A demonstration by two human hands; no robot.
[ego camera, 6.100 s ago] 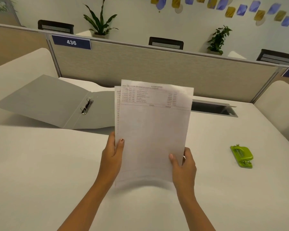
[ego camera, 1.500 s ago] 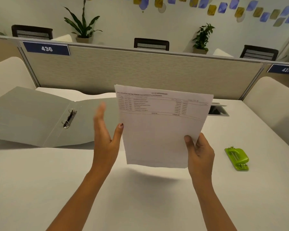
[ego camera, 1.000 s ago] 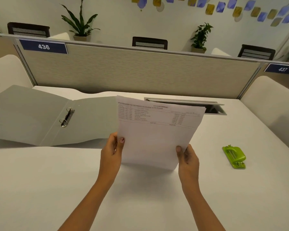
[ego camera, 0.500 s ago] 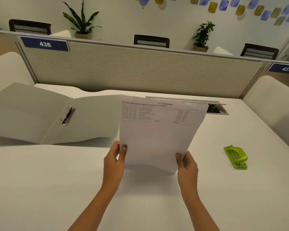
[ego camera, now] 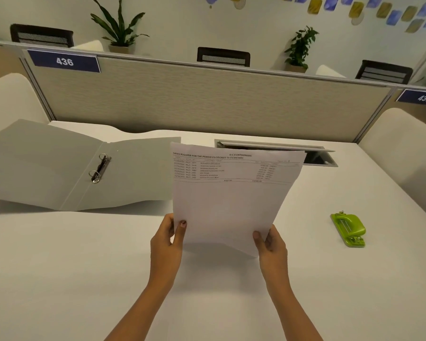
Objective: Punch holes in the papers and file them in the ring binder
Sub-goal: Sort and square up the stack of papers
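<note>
— Above the middle of the counter, what's being held?

— The papers, tilted up off the surface. The left hand pinches the lower left edge, thumb on the front; the right hand pinches the lower right corner. Each grip is closed on the sheets.

— What could go wrong from here?

— The sheets may not be squared, so holes could land unevenly, I'd judge. A one-handed hold while reaching could let them fan or droop.

— And what's around?

— The green hole punch lies well apart to the right, nothing between. The ring binder lies open at left, its rings shut, partly behind the sheets. A cable hatch sits behind.
</note>
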